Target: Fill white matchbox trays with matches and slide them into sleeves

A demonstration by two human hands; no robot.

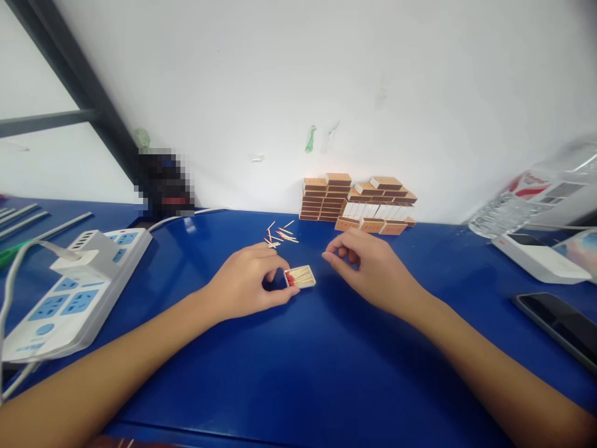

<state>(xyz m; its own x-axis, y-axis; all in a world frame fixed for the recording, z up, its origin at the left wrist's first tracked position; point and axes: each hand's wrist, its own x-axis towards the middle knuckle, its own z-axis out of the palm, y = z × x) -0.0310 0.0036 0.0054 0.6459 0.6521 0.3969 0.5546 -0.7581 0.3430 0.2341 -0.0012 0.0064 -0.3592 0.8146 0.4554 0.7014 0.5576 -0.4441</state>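
Note:
A small white matchbox tray (313, 284) holds several red-headed matches (302, 275), their heads toward the left. My left hand (245, 280) grips the tray's left end between thumb and fingers, at the tabletop. To the right of the tray, apart from it, is my right hand (368, 264), its thumb and forefinger drawn together in a pinch. Whether anything sits between those fingertips I cannot make out. Several loose matches (286, 236) lie scattered on the table just beyond my left hand. Against the wall, beyond my right hand, stand stacked matchboxes (324, 199).
On the blue table (280, 373), a white power strip (112, 274) with a plugged-in adapter lies at left. At right are a plastic water bottle (527, 193), a white device (541, 258) and a phone (559, 323). A white wall (261, 93) rises behind.

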